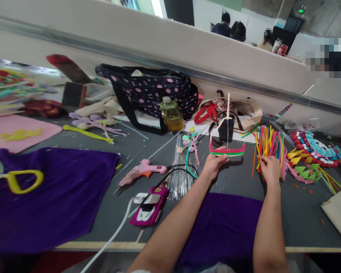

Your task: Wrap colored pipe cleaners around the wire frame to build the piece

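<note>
My left hand (213,165) pinches the lower edge of a small hanging craft piece (227,152). Its curved base is striped red, white and green, and a pale twisted frame rises from it to a tall point. To the right, my right hand (269,168) has its fingers curled onto a bundle of coloured pipe cleaners (269,142) lying on the grey table (233,182). How many stems those fingers grip is hidden. A purple cloth (224,223) lies under my forearms.
Left of my arms lie a pink hot glue gun (143,170), a magenta power strip (150,206) with cables, and clear glue sticks (179,167). Yellow-handled scissors (25,181) rest on another purple cloth. Behind stand a bottle (172,115) and dotted bag (150,89). Beaded rings (315,148) sit right.
</note>
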`<state>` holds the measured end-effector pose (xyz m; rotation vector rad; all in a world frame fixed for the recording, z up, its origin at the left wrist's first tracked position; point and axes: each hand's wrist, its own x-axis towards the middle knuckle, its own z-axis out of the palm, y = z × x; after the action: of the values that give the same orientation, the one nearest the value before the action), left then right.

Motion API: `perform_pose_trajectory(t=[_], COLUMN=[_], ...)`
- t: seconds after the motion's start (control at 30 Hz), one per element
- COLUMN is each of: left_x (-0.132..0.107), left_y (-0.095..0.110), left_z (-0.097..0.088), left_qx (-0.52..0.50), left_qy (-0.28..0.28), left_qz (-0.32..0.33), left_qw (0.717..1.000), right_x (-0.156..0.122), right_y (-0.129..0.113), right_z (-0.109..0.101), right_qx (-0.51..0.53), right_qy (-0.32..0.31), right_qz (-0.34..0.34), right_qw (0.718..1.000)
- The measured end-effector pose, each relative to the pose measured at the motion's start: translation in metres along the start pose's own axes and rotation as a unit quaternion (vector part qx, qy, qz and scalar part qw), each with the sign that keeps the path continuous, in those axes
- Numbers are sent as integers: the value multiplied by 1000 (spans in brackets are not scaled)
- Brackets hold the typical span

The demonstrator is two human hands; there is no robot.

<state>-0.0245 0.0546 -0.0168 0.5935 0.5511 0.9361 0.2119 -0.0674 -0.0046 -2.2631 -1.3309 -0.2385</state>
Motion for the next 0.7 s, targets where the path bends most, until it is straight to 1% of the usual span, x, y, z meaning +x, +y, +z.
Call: perform_pose_trajectory(t=[0.07,0.13,0.2,0.3,0.4,0.57,0.63,0.7], left_x=[0,1,1,1,1,0,0,0], left_y=[0,-1,-1,-1,-1,-1,-1,-1], left_z=[0,0,-1,0,0,1,1,1], left_qx=[1,3,4,2,2,2,1,2], left_qy=[-1,-4,-3,1,3,5,4,3], left_qz=[0,-1,-4,-8,-10,-10,-10,-10], left_qw=[1000,1000,1000,1000,1000,1000,1000,1000], right_x=[-1,-1,-2,-2,-1,0,0,0], right_y=[7,14,19,24,25,22,20,17], right_z=[1,1,0,1,2,2,1,-1], right_qx=[-34,-47,-45,-26,16,125,157,154], right_qy=[12,44,71,81,91,135,137,120], right_qz=[30,70,105,133,141,142,133,113], right_qw=[999,995,991,987,986,973,969,974])
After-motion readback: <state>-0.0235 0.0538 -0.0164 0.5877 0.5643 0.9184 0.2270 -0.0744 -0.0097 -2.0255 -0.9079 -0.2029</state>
